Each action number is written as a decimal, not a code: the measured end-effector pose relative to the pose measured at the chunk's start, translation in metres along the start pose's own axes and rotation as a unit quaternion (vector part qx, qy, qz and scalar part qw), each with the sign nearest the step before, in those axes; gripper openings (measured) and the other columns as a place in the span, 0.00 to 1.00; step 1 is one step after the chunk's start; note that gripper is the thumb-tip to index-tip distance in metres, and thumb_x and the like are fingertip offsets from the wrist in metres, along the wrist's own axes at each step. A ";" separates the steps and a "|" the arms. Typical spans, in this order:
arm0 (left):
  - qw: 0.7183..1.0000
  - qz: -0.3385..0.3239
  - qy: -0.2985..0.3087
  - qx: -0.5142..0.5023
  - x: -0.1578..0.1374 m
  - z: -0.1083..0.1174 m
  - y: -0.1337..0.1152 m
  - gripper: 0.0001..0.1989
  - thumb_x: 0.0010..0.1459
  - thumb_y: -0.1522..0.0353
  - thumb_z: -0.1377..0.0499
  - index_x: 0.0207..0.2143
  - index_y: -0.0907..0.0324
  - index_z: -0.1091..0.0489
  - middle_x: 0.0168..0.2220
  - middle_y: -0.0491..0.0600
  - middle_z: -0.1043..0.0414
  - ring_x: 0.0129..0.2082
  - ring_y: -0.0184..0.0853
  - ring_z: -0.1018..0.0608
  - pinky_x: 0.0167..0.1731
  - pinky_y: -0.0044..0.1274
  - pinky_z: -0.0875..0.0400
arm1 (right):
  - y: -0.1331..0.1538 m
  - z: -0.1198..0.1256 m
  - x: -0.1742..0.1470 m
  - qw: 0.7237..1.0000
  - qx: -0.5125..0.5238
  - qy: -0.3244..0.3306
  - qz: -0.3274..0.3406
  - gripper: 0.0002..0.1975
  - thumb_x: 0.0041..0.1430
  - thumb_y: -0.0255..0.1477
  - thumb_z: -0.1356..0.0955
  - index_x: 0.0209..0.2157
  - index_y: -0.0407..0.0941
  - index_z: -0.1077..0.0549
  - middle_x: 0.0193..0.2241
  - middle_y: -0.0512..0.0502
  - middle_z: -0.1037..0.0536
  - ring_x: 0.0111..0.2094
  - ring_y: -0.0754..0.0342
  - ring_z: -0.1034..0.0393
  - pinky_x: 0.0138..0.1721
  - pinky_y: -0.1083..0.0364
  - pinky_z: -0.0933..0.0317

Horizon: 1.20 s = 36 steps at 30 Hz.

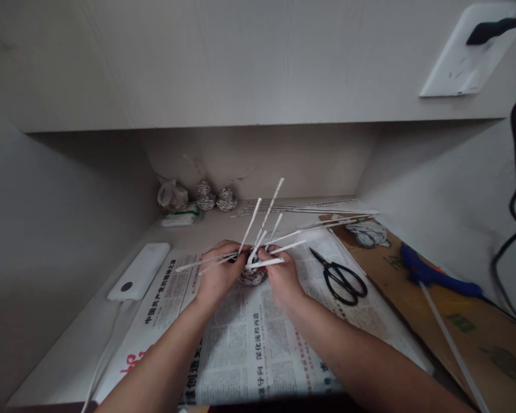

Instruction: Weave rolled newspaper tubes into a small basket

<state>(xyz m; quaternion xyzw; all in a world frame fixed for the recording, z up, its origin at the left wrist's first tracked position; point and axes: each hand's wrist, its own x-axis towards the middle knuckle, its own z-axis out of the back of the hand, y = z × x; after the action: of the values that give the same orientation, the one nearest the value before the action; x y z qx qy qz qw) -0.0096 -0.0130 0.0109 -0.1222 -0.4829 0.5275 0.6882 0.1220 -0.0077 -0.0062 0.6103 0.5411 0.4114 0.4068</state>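
Note:
Between my hands is a small woven piece (253, 277), made of rolled newspaper, with several paper sticks (270, 209) fanning up and outward from its top. My left hand (220, 267) is closed on its left side, fingertips at the base of the sticks. From the right, my right hand (284, 274) pinches the woven rim and the stick bases. The fingers partly hide the weave. Beneath lies a spread newspaper (236, 344). Black-handled scissors (344, 281) rest on it, a little right of my right hand.
At the back stand two gourd-shaped woven pieces (206, 196), beside a plastic bag (172, 195). Loose paper sticks (309, 209) lie behind my hands. A white power bank (140, 272) with a cable sits left. On cardboard (447, 312) at right lies a blue glue gun (438, 274).

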 end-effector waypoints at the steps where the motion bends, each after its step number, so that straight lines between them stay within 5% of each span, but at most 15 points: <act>1: 1.000 -0.003 -0.002 -0.004 0.000 0.000 0.001 0.08 0.55 0.70 0.42 0.34 0.56 0.22 0.34 0.48 0.21 0.36 0.34 0.22 0.40 0.23 0.29 | 0.000 0.000 0.000 0.999 0.032 0.003 -0.020 0.14 0.47 0.39 0.28 0.26 0.44 0.32 0.19 0.53 0.27 0.20 0.58 0.34 0.23 0.59 0.40; 6: 1.000 -0.012 -0.009 -0.010 0.000 -0.002 0.002 0.08 0.54 0.71 0.41 0.33 0.55 0.21 0.34 0.47 0.21 0.35 0.34 0.21 0.39 0.23 0.29 | 0.005 -0.002 0.000 0.992 0.109 0.002 -0.058 0.13 0.45 0.34 0.26 0.28 0.43 0.30 0.22 0.53 0.24 0.21 0.59 0.33 0.24 0.60 0.41; 18: 0.996 0.077 0.005 -0.038 0.000 -0.008 0.003 0.10 0.53 0.70 0.42 0.37 0.57 0.23 0.36 0.49 0.20 0.36 0.36 0.21 0.37 0.24 0.28 | 0.004 -0.004 -0.004 0.997 0.074 -0.010 -0.025 0.08 0.43 0.27 0.29 0.28 0.44 0.31 0.19 0.57 0.27 0.20 0.59 0.35 0.23 0.60 0.42; 36: 0.981 0.154 0.005 -0.122 0.002 -0.007 0.004 0.09 0.51 0.65 0.39 0.34 0.58 0.21 0.34 0.51 0.19 0.34 0.39 0.19 0.36 0.26 0.26 | 0.003 -0.005 -0.002 0.996 0.084 0.007 -0.036 0.11 0.40 0.28 0.28 0.30 0.45 0.29 0.23 0.54 0.24 0.24 0.57 0.32 0.29 0.57 0.39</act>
<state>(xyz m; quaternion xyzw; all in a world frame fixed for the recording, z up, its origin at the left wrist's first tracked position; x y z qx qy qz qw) -0.0071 -0.0069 0.0059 -0.2804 -0.5157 0.5637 0.5811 0.1181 -0.0094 -0.0016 0.6196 0.5980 0.3542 0.3648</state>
